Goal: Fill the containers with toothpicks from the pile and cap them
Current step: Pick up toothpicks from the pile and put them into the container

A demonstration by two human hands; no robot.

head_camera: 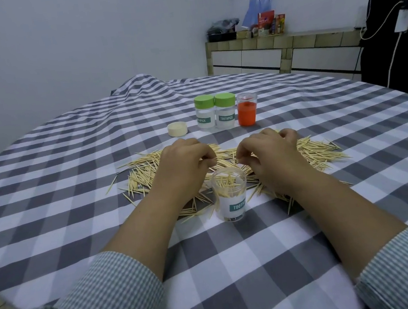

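Fingers of the left hand (pixel 185 161) and right hand (pixel 268 152) are curled, pinching toothpicks from the pile (pixel 312 151) on the counter (pixel 66 152). Between the wrists stands an open jar (pixel 230 194), partly filled. Beyond, two green-capped jars (pixel 215 112) look finished; the orange container (pixel 247 109) and loose cream cap (pixel 177 128) wait.

I see bare cloth (pixel 239 267) near me, but far ahead three jars (pixel 225 111) and a cap (pixel 177 128) block the way.

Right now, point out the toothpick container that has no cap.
The clear container nearest the person, between both hands, toothpicks inside; the two behind wear green caps.
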